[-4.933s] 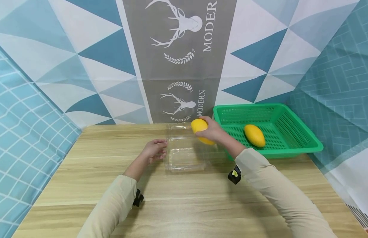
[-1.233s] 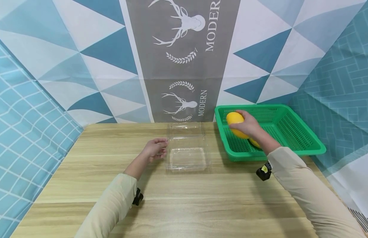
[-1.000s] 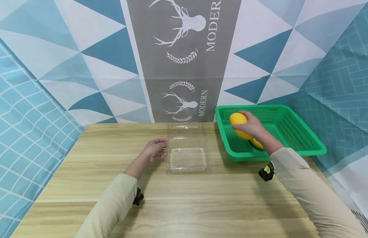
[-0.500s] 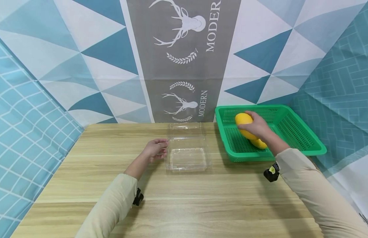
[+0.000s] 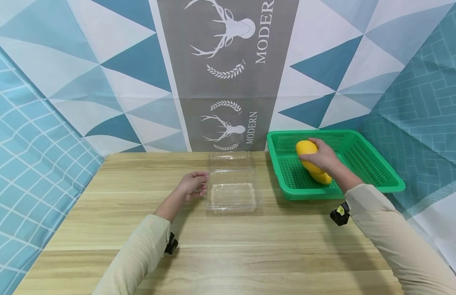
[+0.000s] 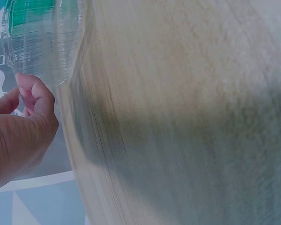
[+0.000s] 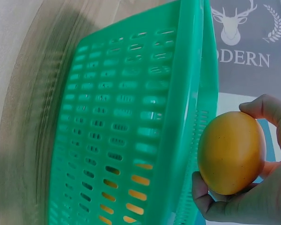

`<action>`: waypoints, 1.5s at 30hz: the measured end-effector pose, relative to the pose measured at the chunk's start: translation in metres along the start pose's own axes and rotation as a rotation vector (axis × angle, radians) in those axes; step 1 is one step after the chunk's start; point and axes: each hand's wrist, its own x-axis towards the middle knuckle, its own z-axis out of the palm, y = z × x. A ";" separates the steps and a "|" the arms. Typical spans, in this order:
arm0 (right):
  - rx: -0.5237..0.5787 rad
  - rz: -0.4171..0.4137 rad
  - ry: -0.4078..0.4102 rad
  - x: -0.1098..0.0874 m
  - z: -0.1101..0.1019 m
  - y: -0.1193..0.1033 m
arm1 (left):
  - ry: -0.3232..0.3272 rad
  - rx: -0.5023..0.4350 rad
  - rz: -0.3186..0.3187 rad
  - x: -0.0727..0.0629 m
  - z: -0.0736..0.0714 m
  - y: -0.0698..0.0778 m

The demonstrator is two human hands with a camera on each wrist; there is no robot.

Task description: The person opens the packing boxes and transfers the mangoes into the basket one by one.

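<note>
A yellow mango (image 5: 308, 153) is gripped by my right hand (image 5: 325, 156), between thumb and fingers, over the green basket's left half. Beneath it a second mango (image 5: 321, 178) lies in the basket, partly covered by the held one in the head view. The right wrist view shows the held mango (image 7: 232, 152) level with the basket rim, and yellow through the slots. My left hand (image 5: 192, 185) pinches the left edge of a clear plastic clamshell box (image 5: 233, 196), which lies with its lid folded back. In the left wrist view thumb and forefinger meet at the box's edge (image 6: 42, 56).
The green slotted basket (image 5: 342, 189) stands at the table's back right, against the patterned wall cloth (image 5: 228, 86). Wood-grain tabletop (image 5: 231, 254) spreads in front of the box and basket. Grid-patterned blue cloth (image 5: 32, 164) borders the left side.
My right hand has carried the mango from above the clear box rightward to over the basket, drifting further right toward the other mango. The left hand and the box have stayed put.
</note>
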 end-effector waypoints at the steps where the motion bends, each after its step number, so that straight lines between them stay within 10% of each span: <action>1: -0.003 0.001 0.000 0.000 0.000 0.000 | -0.001 0.002 0.001 0.000 0.000 0.001; 45: 0.009 0.030 0.017 0.003 -0.017 0.032 | 0.010 0.007 0.027 -0.003 0.000 -0.001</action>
